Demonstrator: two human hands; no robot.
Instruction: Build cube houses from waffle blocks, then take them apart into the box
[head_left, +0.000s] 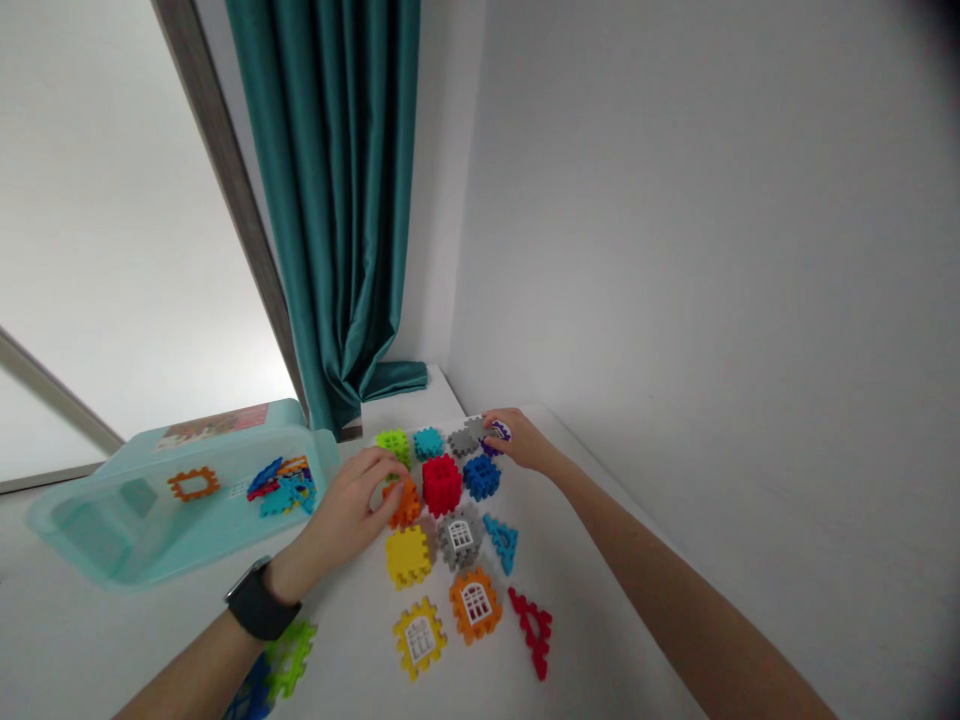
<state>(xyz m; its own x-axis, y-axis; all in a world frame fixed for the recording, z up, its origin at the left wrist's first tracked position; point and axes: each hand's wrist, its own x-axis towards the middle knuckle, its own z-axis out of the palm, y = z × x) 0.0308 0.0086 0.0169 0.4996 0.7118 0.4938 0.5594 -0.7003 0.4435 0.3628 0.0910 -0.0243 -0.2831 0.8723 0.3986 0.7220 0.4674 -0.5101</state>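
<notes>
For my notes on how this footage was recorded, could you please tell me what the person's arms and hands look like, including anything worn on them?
Both forearms are bare, with no sleeves in view. The left hand has a black wristwatch at its wrist, on a broad black strap, with a silvery edge showing on the case. Nothing can be seen worn on the right hand or its wrist.

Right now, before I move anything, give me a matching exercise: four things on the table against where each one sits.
Things:
1 black watch
2 red cube
3 orange frame
4 red triangle

Places:
A at the pieces' near right end
B inside the teal bin
C on the left wrist
D beside the blue cube

Pairs: 1C, 2D, 3B, 4A
</notes>
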